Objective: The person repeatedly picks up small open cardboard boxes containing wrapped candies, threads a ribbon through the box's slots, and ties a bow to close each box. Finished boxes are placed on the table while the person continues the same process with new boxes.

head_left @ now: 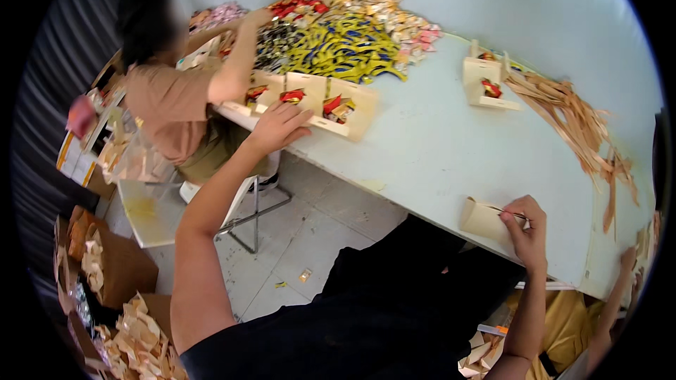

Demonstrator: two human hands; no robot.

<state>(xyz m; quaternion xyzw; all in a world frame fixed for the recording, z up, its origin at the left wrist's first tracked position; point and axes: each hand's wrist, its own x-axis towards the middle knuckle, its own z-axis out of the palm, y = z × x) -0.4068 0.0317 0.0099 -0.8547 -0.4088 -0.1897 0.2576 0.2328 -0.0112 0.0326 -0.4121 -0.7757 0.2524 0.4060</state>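
Note:
My left hand (279, 127) reaches out to the near edge of a row of open cream boxes (366, 109). Its fingers are stretched and touch or lie just over the front rim; no grip shows. Inside the boxes are small wrapped packets (338, 108) in red, gold and dark colours. At the table's near right edge my right hand (528, 232) is closed in a pinch on a thin dark cord (508, 212). The cord lies against a curved cream paper box (482, 218); whether the fingers also grip the box is hidden.
Heaped yellow-and-blue packets (345, 46) and pale packets (377, 10) cover the far table. Open boxes (484, 98) and brown paper strips (563, 109) lie far right. At left a co-worker (172, 91) reaches into the heap. Cartons (123, 257) stand on the floor; another person's arm (612, 302) shows right.

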